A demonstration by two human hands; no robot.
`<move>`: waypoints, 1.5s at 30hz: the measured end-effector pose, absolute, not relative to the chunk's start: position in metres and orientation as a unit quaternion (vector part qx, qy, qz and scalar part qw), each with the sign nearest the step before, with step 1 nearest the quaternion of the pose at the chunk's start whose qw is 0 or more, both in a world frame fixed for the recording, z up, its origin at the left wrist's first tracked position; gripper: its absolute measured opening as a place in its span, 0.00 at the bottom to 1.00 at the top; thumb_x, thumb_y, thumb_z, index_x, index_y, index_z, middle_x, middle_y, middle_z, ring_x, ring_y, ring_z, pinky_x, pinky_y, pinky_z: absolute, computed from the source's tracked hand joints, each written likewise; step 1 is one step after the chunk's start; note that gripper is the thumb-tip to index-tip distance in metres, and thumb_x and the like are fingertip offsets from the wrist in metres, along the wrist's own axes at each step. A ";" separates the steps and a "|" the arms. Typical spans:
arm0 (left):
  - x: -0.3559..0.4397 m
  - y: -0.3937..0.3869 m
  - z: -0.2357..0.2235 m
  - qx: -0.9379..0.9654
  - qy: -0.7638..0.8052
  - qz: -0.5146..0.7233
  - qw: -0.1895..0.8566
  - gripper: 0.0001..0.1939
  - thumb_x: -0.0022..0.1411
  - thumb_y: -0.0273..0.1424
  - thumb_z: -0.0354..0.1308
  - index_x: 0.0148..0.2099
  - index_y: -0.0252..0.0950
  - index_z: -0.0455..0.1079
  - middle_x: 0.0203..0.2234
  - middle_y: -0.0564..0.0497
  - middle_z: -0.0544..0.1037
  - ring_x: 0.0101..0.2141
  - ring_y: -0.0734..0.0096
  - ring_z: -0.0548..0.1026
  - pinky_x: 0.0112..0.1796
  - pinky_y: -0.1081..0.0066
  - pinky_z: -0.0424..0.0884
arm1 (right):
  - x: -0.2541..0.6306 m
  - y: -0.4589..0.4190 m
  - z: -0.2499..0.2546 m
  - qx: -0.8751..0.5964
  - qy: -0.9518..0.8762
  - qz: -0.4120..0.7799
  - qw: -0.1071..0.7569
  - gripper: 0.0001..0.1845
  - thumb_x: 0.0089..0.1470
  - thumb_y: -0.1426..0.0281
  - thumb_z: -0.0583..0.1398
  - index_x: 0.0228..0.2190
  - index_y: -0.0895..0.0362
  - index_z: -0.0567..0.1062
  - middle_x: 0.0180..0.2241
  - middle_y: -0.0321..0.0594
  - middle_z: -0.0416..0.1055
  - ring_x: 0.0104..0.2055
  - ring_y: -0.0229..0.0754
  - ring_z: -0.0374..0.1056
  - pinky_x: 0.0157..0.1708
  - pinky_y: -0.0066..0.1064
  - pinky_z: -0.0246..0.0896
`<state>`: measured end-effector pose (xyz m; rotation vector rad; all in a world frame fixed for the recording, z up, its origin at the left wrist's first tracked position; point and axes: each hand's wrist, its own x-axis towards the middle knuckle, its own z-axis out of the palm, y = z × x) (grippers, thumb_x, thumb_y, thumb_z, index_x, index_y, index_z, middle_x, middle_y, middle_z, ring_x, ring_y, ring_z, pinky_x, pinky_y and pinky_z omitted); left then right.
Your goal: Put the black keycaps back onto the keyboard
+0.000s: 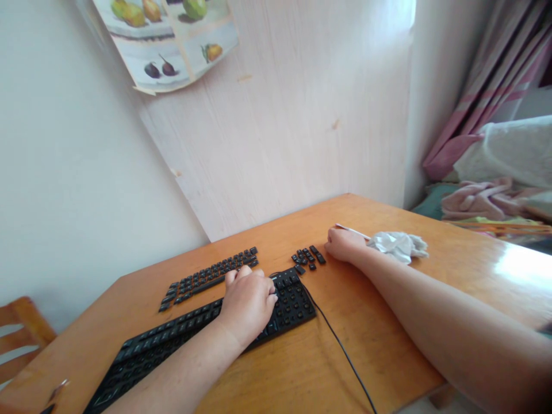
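A black keyboard (297,305) lies at a slant on the table, with many of its keycaps off on the right part. Over its middle is my left hand (250,293), fingers curled and thumb drawn in; whatever they hold, if anything, is hidden. Beyond the keyboard, loose black keycaps (207,279) are laid in rows. A smaller group of keycaps (308,255) sits by the keyboard's far right corner. Just right of that group, my right hand (345,244) is low at the table with curled fingers, its grip hidden. A thin white stick (353,231) shows behind it.
Crumpled white tissue (397,246) lies beside my right wrist on the wooden table (267,379). A black cable (340,345) runs from the keyboard towards the near edge. A pale board (276,144) stands behind the table; a wooden chair (26,322) is at left.
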<state>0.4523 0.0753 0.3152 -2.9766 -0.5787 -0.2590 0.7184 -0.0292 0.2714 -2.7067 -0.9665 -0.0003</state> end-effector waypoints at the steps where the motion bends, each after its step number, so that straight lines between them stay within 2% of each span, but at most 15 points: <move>1: 0.451 0.075 0.315 -0.976 -0.192 -0.085 0.047 0.07 0.58 0.34 0.58 0.29 0.43 0.76 0.31 0.49 0.77 0.40 0.58 0.67 0.43 0.57 0.54 | 0.715 -0.029 0.274 -0.931 -0.339 -0.006 0.138 0.15 0.55 0.65 0.55 0.40 0.57 0.76 0.44 0.53 0.75 0.47 0.54 0.70 0.40 0.37 0.61; 4: 0.449 0.074 0.314 -0.976 -0.194 -0.088 0.046 0.07 0.59 0.34 0.58 0.30 0.44 0.76 0.31 0.49 0.77 0.41 0.57 0.67 0.43 0.56 0.55 | 0.697 -0.026 0.284 -0.914 -0.371 -0.031 0.159 0.17 0.58 0.65 0.51 0.42 0.56 0.75 0.42 0.51 0.77 0.44 0.51 0.71 0.37 0.35 0.60; 7: 0.447 0.073 0.313 -0.975 -0.201 -0.087 0.044 0.07 0.59 0.35 0.58 0.31 0.45 0.77 0.32 0.49 0.77 0.41 0.57 0.67 0.43 0.56 0.56 | 0.667 -0.026 0.292 -0.882 -0.434 -0.047 0.180 0.17 0.58 0.64 0.51 0.44 0.52 0.75 0.39 0.43 0.78 0.42 0.46 0.71 0.36 0.31 0.58; 11: 0.446 0.073 0.312 -0.973 -0.211 -0.083 0.045 0.07 0.59 0.36 0.58 0.32 0.46 0.77 0.32 0.49 0.77 0.41 0.57 0.67 0.41 0.58 0.57 | 0.626 -0.033 0.297 -0.736 -0.650 -0.028 0.186 0.15 0.56 0.66 0.54 0.39 0.50 0.79 0.35 0.38 0.79 0.37 0.42 0.72 0.33 0.28 0.56; 14: 0.445 0.074 0.311 -0.973 -0.209 -0.086 0.042 0.07 0.60 0.36 0.57 0.34 0.48 0.78 0.33 0.50 0.77 0.42 0.57 0.67 0.40 0.59 0.57 | 0.608 -0.039 0.298 -0.665 -0.729 -0.006 0.160 0.17 0.55 0.68 0.53 0.40 0.48 0.80 0.35 0.37 0.80 0.36 0.42 0.72 0.33 0.28 0.56; 18: 0.443 0.076 0.308 -0.973 -0.208 -0.096 0.036 0.08 0.61 0.37 0.56 0.35 0.48 0.78 0.33 0.50 0.77 0.42 0.58 0.67 0.41 0.60 0.57 | 0.603 -0.042 0.299 -0.657 -0.740 0.004 0.146 0.20 0.55 0.68 0.53 0.45 0.44 0.79 0.36 0.37 0.80 0.38 0.43 0.73 0.34 0.29 0.58; 24: 0.440 0.080 0.302 -0.971 -0.213 -0.106 0.017 0.09 0.62 0.38 0.56 0.37 0.48 0.78 0.34 0.50 0.78 0.43 0.58 0.68 0.41 0.60 0.57 | 0.605 -0.043 0.297 -0.651 -0.745 0.009 0.143 0.21 0.55 0.68 0.53 0.47 0.42 0.77 0.38 0.37 0.80 0.40 0.44 0.74 0.36 0.30 0.59; 29: 0.438 0.082 0.301 -0.972 -0.209 -0.103 -0.008 0.11 0.63 0.35 0.54 0.39 0.50 0.78 0.35 0.51 0.79 0.43 0.59 0.69 0.40 0.62 0.57 | 0.603 -0.045 0.300 -0.657 -0.742 0.011 0.133 0.22 0.55 0.68 0.53 0.49 0.43 0.76 0.38 0.37 0.80 0.39 0.45 0.73 0.36 0.30 0.59; 38: 0.441 0.086 0.295 -0.958 -0.249 -0.132 -0.049 0.06 0.57 0.35 0.60 0.37 0.47 0.78 0.36 0.53 0.79 0.45 0.60 0.69 0.42 0.64 0.59 | 0.602 -0.044 0.301 -0.655 -0.745 -0.005 0.124 0.20 0.55 0.68 0.53 0.47 0.45 0.78 0.37 0.38 0.79 0.38 0.44 0.73 0.33 0.30 0.57; 45: 0.442 0.085 0.293 -0.954 -0.258 -0.141 -0.062 0.07 0.56 0.33 0.61 0.39 0.47 0.76 0.35 0.54 0.79 0.42 0.62 0.70 0.40 0.65 0.59 | 0.601 -0.046 0.302 -0.662 -0.741 -0.004 0.115 0.18 0.56 0.67 0.53 0.43 0.48 0.79 0.35 0.39 0.79 0.36 0.44 0.72 0.33 0.30 0.57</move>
